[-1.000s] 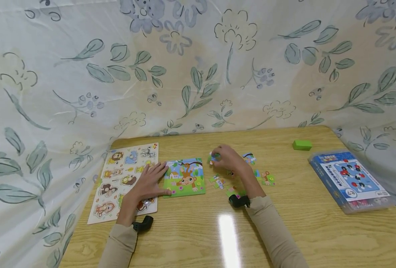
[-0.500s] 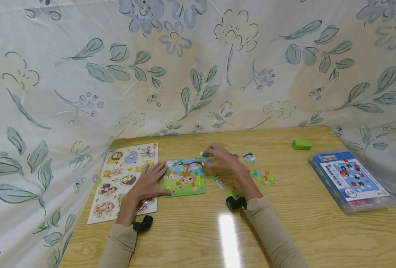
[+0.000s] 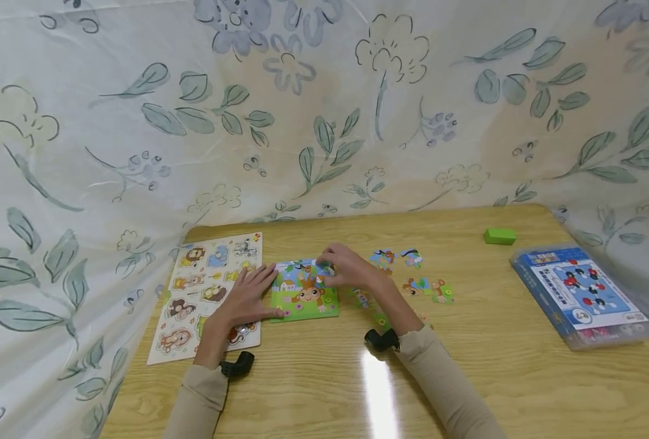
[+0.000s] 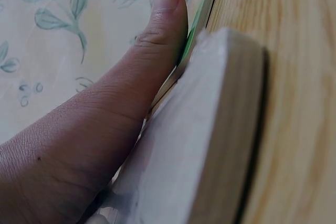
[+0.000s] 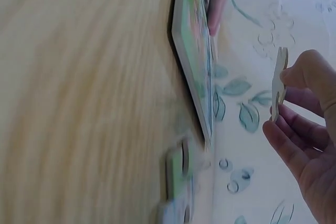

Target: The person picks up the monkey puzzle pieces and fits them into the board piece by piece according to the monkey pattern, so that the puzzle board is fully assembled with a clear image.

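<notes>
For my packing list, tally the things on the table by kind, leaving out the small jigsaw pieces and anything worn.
Boards: 2 (the monkey board and the animal board)
Blocks: 1 (the green block)
Boxes: 1 (the box at the right)
Total: 4

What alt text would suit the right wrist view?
The right hand pinches a thin puzzle piece, seen nearly edge-on, apart from the picture board lying on a wood-grain table. Blurred loose pieces lie nearby, before a floral cloth.

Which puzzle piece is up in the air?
The puzzle piece pinched in the right hand. It is held up off the table, while the other loose pieces in view lie on it.
</notes>
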The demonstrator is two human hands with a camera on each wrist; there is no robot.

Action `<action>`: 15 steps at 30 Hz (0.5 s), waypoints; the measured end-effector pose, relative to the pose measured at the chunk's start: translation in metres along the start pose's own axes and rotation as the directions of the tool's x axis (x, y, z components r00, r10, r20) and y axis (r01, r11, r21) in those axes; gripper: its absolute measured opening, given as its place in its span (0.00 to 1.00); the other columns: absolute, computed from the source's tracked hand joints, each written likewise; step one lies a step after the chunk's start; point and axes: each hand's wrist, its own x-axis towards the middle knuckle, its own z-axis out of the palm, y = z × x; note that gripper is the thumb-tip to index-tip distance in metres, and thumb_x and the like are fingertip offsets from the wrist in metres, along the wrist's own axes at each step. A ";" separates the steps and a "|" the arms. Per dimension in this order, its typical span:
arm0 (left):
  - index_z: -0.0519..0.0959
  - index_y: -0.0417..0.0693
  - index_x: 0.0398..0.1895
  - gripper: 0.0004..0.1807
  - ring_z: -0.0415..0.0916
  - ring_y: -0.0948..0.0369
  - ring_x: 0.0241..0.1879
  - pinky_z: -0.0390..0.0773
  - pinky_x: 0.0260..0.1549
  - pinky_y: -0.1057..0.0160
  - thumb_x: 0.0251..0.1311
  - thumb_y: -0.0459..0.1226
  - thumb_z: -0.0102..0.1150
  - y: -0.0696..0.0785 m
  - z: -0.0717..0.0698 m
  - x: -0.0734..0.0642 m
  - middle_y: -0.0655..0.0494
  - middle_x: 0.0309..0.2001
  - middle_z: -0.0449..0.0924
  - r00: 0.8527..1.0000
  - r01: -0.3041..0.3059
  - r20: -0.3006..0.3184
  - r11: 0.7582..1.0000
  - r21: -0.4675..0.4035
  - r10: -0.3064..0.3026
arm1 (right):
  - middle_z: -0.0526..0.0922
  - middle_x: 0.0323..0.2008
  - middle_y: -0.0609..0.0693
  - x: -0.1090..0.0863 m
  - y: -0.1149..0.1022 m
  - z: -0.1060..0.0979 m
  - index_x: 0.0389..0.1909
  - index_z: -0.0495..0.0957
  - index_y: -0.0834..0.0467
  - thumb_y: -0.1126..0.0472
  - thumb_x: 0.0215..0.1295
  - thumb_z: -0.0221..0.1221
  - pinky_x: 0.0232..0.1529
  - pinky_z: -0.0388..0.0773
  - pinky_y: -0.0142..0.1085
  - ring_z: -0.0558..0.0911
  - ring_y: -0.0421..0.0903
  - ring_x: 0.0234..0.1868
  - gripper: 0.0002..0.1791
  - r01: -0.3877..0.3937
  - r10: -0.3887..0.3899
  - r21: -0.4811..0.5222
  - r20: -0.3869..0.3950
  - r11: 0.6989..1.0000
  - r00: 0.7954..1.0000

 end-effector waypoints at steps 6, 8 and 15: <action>0.49 0.50 0.78 0.60 0.46 0.49 0.77 0.37 0.74 0.38 0.48 0.72 0.56 0.001 0.000 0.001 0.52 0.79 0.47 1.000 0.016 0.023 1.000 0.001 -0.016 | 0.77 0.51 0.54 0.015 -0.014 0.004 0.53 0.79 0.59 0.57 0.65 0.60 0.49 0.75 0.40 0.75 0.49 0.49 0.18 0.097 -0.092 -0.061 0.071 0.993 0.993; 0.48 0.50 0.78 0.60 0.45 0.49 0.78 0.37 0.74 0.38 0.49 0.72 0.55 0.001 -0.001 0.002 0.52 0.79 0.46 0.999 0.014 0.031 1.000 -0.005 -0.014 | 0.77 0.50 0.55 0.023 -0.019 0.003 0.53 0.79 0.60 0.56 0.66 0.59 0.49 0.75 0.39 0.75 0.49 0.48 0.18 0.145 -0.134 -0.106 0.104 0.984 0.985; 0.46 0.49 0.78 0.63 0.42 0.49 0.78 0.35 0.74 0.39 0.47 0.75 0.54 0.000 -0.004 0.001 0.52 0.79 0.44 0.997 0.014 0.072 1.000 -0.010 -0.013 | 0.77 0.54 0.55 0.059 -0.026 0.009 0.56 0.78 0.59 0.55 0.64 0.58 0.54 0.75 0.40 0.75 0.49 0.52 0.21 0.131 -0.092 -0.149 0.246 0.980 0.965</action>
